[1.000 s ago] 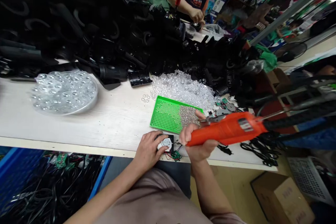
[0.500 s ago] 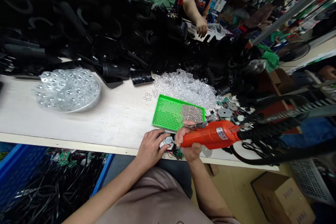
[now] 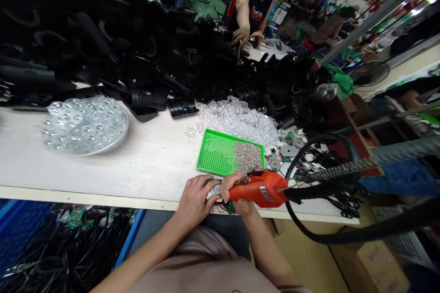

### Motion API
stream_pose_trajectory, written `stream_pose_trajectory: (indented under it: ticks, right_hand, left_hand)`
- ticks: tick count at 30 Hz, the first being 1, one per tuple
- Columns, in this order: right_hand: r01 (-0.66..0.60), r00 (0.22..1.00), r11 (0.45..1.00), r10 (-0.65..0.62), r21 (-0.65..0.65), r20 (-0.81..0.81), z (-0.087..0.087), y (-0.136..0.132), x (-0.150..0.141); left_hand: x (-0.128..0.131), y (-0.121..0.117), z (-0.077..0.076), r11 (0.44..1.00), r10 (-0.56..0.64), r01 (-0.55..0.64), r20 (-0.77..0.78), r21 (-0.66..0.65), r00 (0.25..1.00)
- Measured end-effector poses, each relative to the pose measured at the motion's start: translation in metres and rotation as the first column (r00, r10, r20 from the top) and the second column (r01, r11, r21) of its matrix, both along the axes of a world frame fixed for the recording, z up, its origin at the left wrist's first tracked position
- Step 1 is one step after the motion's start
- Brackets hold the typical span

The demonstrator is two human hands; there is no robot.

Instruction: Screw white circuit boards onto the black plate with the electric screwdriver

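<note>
My right hand (image 3: 237, 193) is wrapped round an orange-red electric screwdriver (image 3: 259, 188), which lies nearly level with its tip pointing left. My left hand (image 3: 196, 196) grips a small black part with a round white-grey piece (image 3: 216, 189) at the table's front edge. The screwdriver's tip is at that piece, partly hidden by my right fingers. Below hangs a green circuit board (image 3: 227, 208) with thin wires. Just behind my hands sits a green perforated tray (image 3: 213, 152), with small metal screws (image 3: 248, 155) heaped in its right half.
A clear bowl of transparent lenses (image 3: 85, 126) stands at left, and a loose lens pile (image 3: 237, 119) lies behind the tray. Black plastic housings (image 3: 137, 64) fill the back. A thick black cable (image 3: 309, 236) loops at right. A co-worker's hand (image 3: 241, 35) works across the table.
The screwdriver and my right hand have shifted slightly left, closer to my left hand. The cable behind it now hangs in a wider loop. The co-worker's hands have moved together.
</note>
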State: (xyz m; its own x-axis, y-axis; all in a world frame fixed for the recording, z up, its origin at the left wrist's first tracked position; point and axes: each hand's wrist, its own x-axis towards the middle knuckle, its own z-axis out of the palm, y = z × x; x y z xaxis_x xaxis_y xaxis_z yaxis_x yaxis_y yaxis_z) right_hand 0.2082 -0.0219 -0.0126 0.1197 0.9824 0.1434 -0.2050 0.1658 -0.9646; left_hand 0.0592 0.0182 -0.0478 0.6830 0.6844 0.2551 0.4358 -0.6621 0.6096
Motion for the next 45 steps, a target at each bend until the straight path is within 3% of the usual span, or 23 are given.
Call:
stream_pose_trajectory:
  ticks: [4,8,15,21,31,34,37,40,42,45]
  right_hand:
    - [0.093,0.993,0.991,-0.085,0.097,-0.078,0.032,0.0,0.006]
    - [0.304,0.951,0.921,-0.275,0.243,-0.144,0.053,0.023,0.028]
    - [0.354,0.935,0.919,-0.348,0.17,-0.065,0.017,0.07,0.051]
    - [0.334,0.942,0.933,-0.336,0.134,-0.012,0.004,0.073,0.051]
    - [0.298,0.949,0.948,-0.307,0.108,0.074,-0.006,0.073,0.048]
    - [0.34,0.934,0.932,-0.35,0.13,0.066,0.01,0.073,0.045]
    - [0.437,0.898,0.886,-0.438,0.155,-0.026,0.044,0.066,0.032]
    - [0.401,0.914,0.902,-0.382,0.157,-0.14,0.072,0.051,0.008]
    - [0.33,0.936,0.934,-0.305,0.139,-0.176,0.074,0.04,-0.008]
    - [0.267,0.956,0.961,-0.255,0.069,-0.146,0.057,0.029,-0.025]
  left_hand:
    - [0.0,0.0,0.0,1.0,-0.006,0.007,0.013,-0.006,1.0]
    - [0.0,0.0,-0.004,1.0,-0.006,0.007,0.043,-0.027,0.999]
    - [-0.009,0.003,0.001,0.992,0.012,-0.002,0.076,-0.126,0.997]
    - [-0.018,-0.003,0.002,0.987,0.127,-0.129,-0.024,-0.099,0.992]
    - [-0.015,-0.005,0.003,0.989,0.132,-0.136,-0.062,-0.06,0.989]
    - [-0.014,-0.006,0.004,0.989,0.136,-0.139,-0.061,-0.053,0.989]
    - [-0.013,-0.007,0.006,0.987,0.142,-0.146,-0.066,-0.068,0.988]
    - [-0.013,-0.007,0.008,0.986,0.137,-0.143,-0.064,-0.086,0.988]
    - [-0.013,-0.008,0.008,0.986,0.138,-0.143,-0.057,-0.088,0.989]
    - [-0.013,-0.008,0.008,0.985,0.147,-0.151,-0.053,-0.086,0.988]
